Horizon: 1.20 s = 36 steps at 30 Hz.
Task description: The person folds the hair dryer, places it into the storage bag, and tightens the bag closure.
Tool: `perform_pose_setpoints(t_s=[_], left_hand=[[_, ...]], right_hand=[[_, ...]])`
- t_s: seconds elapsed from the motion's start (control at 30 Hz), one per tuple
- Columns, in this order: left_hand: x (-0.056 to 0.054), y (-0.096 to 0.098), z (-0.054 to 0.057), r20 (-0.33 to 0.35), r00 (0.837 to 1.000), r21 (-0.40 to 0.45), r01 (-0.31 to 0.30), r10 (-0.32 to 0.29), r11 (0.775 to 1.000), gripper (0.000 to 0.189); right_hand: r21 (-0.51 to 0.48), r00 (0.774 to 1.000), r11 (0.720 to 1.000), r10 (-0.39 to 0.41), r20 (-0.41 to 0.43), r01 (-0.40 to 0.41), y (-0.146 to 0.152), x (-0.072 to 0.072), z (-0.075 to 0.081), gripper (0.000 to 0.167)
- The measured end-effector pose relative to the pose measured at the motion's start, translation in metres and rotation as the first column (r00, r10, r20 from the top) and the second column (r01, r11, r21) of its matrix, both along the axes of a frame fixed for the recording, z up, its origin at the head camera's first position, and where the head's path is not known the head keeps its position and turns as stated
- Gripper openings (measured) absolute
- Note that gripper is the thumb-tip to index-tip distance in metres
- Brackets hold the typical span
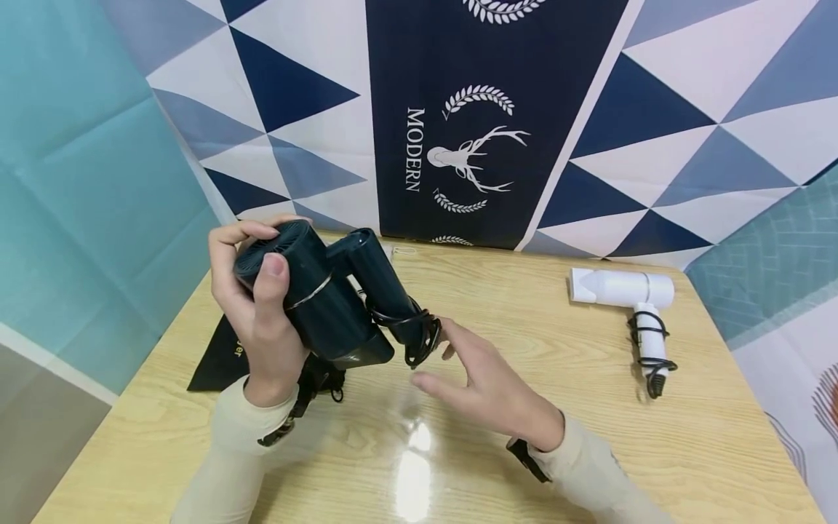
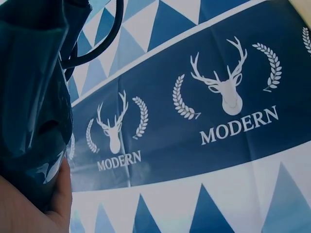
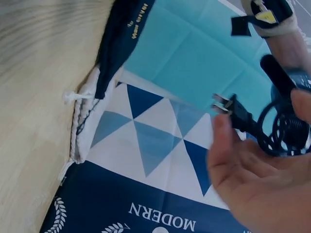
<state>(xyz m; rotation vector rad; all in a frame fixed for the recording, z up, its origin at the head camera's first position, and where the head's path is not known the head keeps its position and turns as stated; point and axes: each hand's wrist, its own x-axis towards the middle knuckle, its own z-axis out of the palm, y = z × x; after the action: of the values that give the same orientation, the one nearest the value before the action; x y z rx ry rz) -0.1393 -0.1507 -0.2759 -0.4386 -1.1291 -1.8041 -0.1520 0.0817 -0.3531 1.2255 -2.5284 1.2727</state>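
Above the table, my left hand (image 1: 262,320) grips a dark teal hair dryer (image 1: 337,320) round the vented rear of its barrel, thumb on the near side. Its handle lies folded alongside the barrel, with a black cord (image 1: 425,338) wound about the handle's end. My right hand (image 1: 491,382) is at that cord, fingers behind it and thumb held apart. In the right wrist view the two-pin plug (image 3: 238,112) sticks out beside those fingers; whether they touch the cord is unclear. Only part of the dryer (image 2: 29,97) shows in the left wrist view.
A white hair dryer (image 1: 618,287) with a black cord wrapped on its handle lies on the right of the wooden table (image 1: 511,291). A black pouch (image 1: 219,360) with gold lettering lies under my left forearm. Toward the back is a white drawstring bag (image 3: 87,121). Patterned fabric (image 1: 314,94) stands behind.
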Motion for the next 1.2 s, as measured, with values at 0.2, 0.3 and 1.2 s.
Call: perform_pose_setpoints(t_s=[0.2,0.3,1.2], left_hand=[[-0.003,0.003,-0.003,0.023,0.999,-0.039,0.035,-0.034,0.999,0.03],[-0.004,0.005,-0.006,0.049,0.998,-0.074,0.036,-0.033,0.997,0.027],[-0.017,0.016,-0.031,0.182,0.983,-0.069,0.035,-0.022,0.997,0.022]], right_hand=[[-0.063,1.0,0.998,0.006,-0.019,-0.007,-0.003,0.002,-0.004,0.022],[-0.111,0.999,0.994,0.0,-0.044,-0.005,-0.002,0.002,-0.005,0.019],[-0.18,0.885,0.887,-0.45,-0.12,0.426,-0.001,0.001,0.0,0.039]])
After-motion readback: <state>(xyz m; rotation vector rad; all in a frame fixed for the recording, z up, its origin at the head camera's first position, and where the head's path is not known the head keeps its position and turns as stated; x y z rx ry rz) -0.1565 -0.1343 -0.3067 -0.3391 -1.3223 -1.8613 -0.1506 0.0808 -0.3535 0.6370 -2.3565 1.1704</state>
